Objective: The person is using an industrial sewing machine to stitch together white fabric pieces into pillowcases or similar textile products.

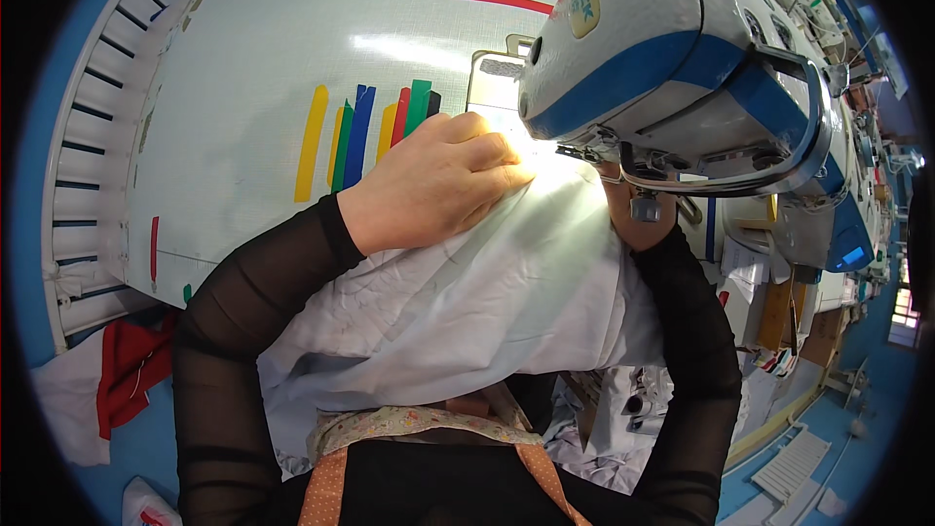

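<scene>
A large piece of white cloth [467, 302] spreads from the sewing machine [623, 68] down over my lap. Close to the lit needle area, my left hand [429, 180] holds the cloth's upper edge with curled fingers. Its fingertips are partly washed out by the machine's bright lamp. On the other side of the cloth, my right hand [643, 219] reaches under the machine head. The head and its bent metal bar hide most of that hand, so its fingers do not show.
Strips of coloured tape, among them a yellow strip [312, 143] and a blue strip [359, 136], mark the pale green table [253, 49]. A white slatted rack [88, 136] borders the table's left side. Red and white cloth [136, 370] lies at the lower left.
</scene>
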{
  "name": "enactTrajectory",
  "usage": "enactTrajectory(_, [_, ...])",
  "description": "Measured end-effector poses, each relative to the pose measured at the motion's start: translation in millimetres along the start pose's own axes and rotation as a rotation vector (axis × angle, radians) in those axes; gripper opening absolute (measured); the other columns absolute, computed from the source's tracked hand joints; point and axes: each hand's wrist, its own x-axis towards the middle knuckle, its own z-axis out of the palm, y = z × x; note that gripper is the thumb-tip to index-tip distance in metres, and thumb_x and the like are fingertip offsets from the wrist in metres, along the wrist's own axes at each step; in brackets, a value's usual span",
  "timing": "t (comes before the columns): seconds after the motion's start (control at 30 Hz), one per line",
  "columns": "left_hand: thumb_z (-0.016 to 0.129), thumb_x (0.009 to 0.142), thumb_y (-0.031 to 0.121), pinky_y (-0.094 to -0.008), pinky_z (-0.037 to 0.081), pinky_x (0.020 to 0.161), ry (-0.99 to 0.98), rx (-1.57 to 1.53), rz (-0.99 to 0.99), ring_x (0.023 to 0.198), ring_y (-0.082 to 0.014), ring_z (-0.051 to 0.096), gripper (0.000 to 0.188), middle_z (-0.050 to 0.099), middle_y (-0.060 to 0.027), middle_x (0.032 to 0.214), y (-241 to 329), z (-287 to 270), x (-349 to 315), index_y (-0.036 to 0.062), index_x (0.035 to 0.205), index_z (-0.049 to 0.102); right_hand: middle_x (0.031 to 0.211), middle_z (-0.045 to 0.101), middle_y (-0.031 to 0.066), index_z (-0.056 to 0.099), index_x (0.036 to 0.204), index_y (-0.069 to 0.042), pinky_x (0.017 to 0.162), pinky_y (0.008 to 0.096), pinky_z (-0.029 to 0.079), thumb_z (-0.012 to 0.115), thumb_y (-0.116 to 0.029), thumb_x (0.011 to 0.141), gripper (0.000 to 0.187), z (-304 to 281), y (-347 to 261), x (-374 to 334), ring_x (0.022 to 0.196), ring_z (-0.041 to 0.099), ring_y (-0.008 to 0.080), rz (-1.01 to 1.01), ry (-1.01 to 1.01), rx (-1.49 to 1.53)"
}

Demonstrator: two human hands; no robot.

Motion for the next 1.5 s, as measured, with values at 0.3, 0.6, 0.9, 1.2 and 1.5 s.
enactTrajectory(0.3, [0.067, 0.082, 0.012, -0.0366, 0.043, 0.090, -0.002, -0.016, 0.007, 0.104, -0.0235, 0.054, 0.033, 0.059, -0.0009, 0.113, 0, -1, -1, 0.0150, 0.114, 0.063, 0.139, 0.050, 0.0033, 0.040, 0.144, -0.024, 0.091, 0.0348, 0.048, 0.056, -0.026, 0.095, 0.051, 0, 0, 4, 0.120, 0.056, 0.0205, 0.010, -0.010, 0.055])
enactTrajectory(0.6, [0.067, 0.080, 0.008, -0.0370, 0.043, 0.089, -0.012, -0.034, -0.003, 0.103, -0.0233, 0.054, 0.035, 0.059, -0.0001, 0.110, 0, 0, -1, 0.0154, 0.114, 0.063, 0.113, 0.067, -0.0001, 0.063, 0.122, -0.017, 0.088, 0.0290, 0.049, 0.062, -0.034, 0.091, 0.035, -9, 13, 10, 0.106, 0.063, 0.0157, 0.315, -0.626, 0.344])
enactTrajectory(0.9, [0.066, 0.080, 0.008, -0.0373, 0.043, 0.087, 0.009, -0.024, 0.017, 0.101, -0.0236, 0.054, 0.032, 0.060, -0.0003, 0.107, -4, 1, -1, 0.0145, 0.112, 0.064, 0.111, 0.070, -0.0023, 0.068, 0.117, -0.015, 0.089, 0.0260, 0.048, 0.060, -0.041, 0.093, 0.036, 10, 33, -5, 0.100, 0.065, 0.0127, 0.080, -0.728, 0.290])
enactTrajectory(1.2, [0.067, 0.080, 0.008, -0.0364, 0.044, 0.088, 0.066, 0.018, 0.049, 0.100, -0.0227, 0.055, 0.030, 0.062, -0.0002, 0.109, -10, 4, 3, 0.0129, 0.109, 0.065, 0.140, 0.049, 0.0086, 0.043, 0.139, -0.006, 0.108, 0.0341, 0.040, 0.038, -0.037, 0.102, 0.049, 58, 48, -28, 0.124, 0.052, 0.0205, 0.408, -0.312, 1.954])
enactTrajectory(1.5, [0.067, 0.078, 0.006, -0.0344, 0.045, 0.087, 0.109, 0.088, 0.049, 0.099, -0.0197, 0.055, 0.028, 0.062, 0.0019, 0.109, -14, 8, 5, 0.0137, 0.105, 0.066, 0.142, 0.046, 0.0149, 0.047, 0.136, -0.004, 0.108, 0.0510, 0.040, 0.050, -0.026, 0.099, 0.043, 39, 40, -12, 0.125, 0.049, 0.0329, 0.424, -0.235, 1.861])
